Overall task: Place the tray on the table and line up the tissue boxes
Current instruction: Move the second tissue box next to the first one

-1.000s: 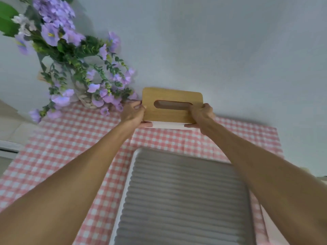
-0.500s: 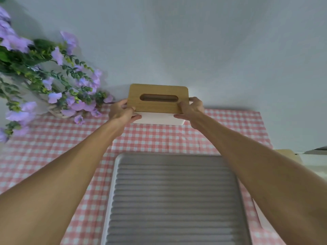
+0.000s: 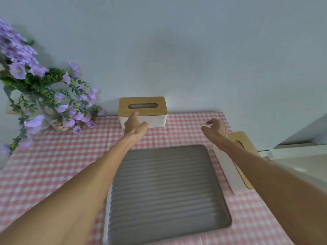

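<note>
A grey ribbed tray (image 3: pixel 166 191) with a white rim lies flat on the checked tablecloth in front of me. A white tissue box with a wooden slotted lid (image 3: pixel 142 111) stands against the back wall, beyond the tray. My left hand (image 3: pixel 135 125) is open just in front of that box, one fingertip at the lid's front edge. A second tissue box (image 3: pixel 231 167) lies along the tray's right side, partly hidden by my right forearm. My right hand (image 3: pixel 215 129) hovers open above the cloth near that box's far end, holding nothing.
A vase of purple flowers (image 3: pixel 44 96) stands at the back left, with stems hanging over the pink checked tablecloth (image 3: pixel 53 156). A grey wall runs right behind the table. The table's right edge is just beyond the second box, with a white ledge (image 3: pixel 299 147) past it.
Both hands held the wooden-lidded box above the table's back edge. Now it rests on the cloth against the wall, both hands have let go, and my right hand has moved right.
</note>
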